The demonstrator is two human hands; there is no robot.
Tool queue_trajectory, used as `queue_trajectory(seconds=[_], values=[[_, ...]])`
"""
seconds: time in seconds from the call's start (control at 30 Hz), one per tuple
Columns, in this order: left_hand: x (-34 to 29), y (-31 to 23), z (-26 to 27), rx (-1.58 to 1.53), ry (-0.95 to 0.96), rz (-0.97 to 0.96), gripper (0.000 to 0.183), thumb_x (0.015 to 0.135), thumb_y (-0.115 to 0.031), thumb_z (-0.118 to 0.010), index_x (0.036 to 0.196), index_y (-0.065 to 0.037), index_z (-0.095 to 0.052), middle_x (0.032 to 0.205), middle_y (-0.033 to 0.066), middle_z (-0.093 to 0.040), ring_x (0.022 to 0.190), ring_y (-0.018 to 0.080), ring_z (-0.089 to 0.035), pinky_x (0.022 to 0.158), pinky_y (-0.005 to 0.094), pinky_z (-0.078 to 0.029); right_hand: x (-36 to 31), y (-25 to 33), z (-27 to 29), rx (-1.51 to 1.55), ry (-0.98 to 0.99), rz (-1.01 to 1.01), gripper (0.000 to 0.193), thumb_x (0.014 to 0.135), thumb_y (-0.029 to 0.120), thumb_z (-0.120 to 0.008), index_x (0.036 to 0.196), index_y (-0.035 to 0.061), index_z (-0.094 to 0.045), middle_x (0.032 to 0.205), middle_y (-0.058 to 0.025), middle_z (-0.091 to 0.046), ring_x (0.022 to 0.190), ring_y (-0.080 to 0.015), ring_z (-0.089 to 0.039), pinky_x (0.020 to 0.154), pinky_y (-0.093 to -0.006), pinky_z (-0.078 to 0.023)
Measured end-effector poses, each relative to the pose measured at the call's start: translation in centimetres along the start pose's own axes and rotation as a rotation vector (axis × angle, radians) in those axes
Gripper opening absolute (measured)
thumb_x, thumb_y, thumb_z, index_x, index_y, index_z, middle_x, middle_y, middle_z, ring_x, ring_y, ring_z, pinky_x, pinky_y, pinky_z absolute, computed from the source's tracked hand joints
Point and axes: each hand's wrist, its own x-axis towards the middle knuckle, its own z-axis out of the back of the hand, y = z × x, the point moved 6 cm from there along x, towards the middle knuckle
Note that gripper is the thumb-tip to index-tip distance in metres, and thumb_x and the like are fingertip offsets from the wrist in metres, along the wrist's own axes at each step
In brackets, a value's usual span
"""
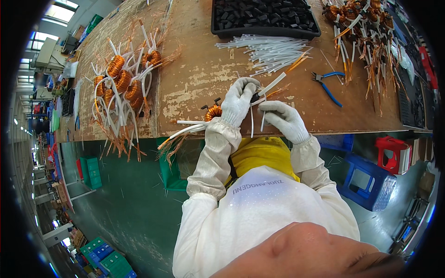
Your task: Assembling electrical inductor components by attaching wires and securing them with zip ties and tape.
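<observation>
Coil of orange wire, just one by the hands, near the tabletop's front edge, left hand nearly closed, fingers pinching one small black block, right hand with bent fingers gripping one thin white strip, one pair of blue pliers farther right

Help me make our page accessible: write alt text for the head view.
A gloved left hand holds white wires of a copper coil over a worn table, the gloved right hand beside it at a thin white strip. Around them lie more coils, white cable ties, a tray of black pieces and blue-handled pliers.
</observation>
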Motion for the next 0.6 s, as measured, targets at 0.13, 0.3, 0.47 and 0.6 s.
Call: queue_trajectory(seconds=[0.13,0.3,0.47,0.6], values=[[0.2,-0.2,0.1,0.058,-0.072,0.021,0.017,0.107,-0.013,-0.052,0.113,-0.005,-0.065,0.096,0.0019,-0.07,0.086,0.0085,-0.065,0.077,0.0243,-0.053,0.6,-1.7,1.4,0.126,-0.106,-0.043,0.028,0.104,0.006,-0.053,0.129,0.0005,-0.064,0.115,-0.0071,-0.07,0.094,-0.0104,-0.064,0.086,-0.0281,-0.055],[1.2,1.7,1.1,0.377,-0.107,-0.032,0.017,0.107,-0.013,-0.051,0.114,-0.006,-0.066,0.096,0.0017,-0.07,0.087,0.0078,-0.064,0.076,0.0237,-0.052,0.9,-3.1,3.1,0.323,-0.205,-0.151,0.03,0.104,0.016,-0.056,0.127,0.0,-0.066,0.115,-0.0094,-0.071,0.095,-0.0123,-0.067,0.087,-0.0291,-0.056],[0.5,0.1,0.8,0.5,-0.157,-0.138,0.017,0.107,-0.015,-0.052,0.114,-0.007,-0.066,0.098,0.0016,-0.07,0.088,0.007,-0.064,0.076,0.0234,-0.052,0.8,0.9,3.5,-0.622,-0.137,0.144,0.032,0.102,0.015,-0.055,0.124,-0.005,-0.067,0.114,-0.011,-0.071,0.1,-0.0179,-0.068,0.092,-0.0337,-0.056],[-0.8,-1.2,-0.1,-0.004,0.039,0.033,0.017,0.107,-0.016,-0.054,0.114,-0.009,-0.067,0.1,0.0006,-0.07,0.091,0.0073,-0.065,0.08,0.0247,-0.053,-0.3,0.4,2.8,0.327,0.083,0.015,0.038,0.101,0.009,-0.056,0.136,-0.0047,-0.062,0.116,-0.0148,-0.07,0.106,-0.0215,-0.068,0.094,-0.0357,-0.056]])
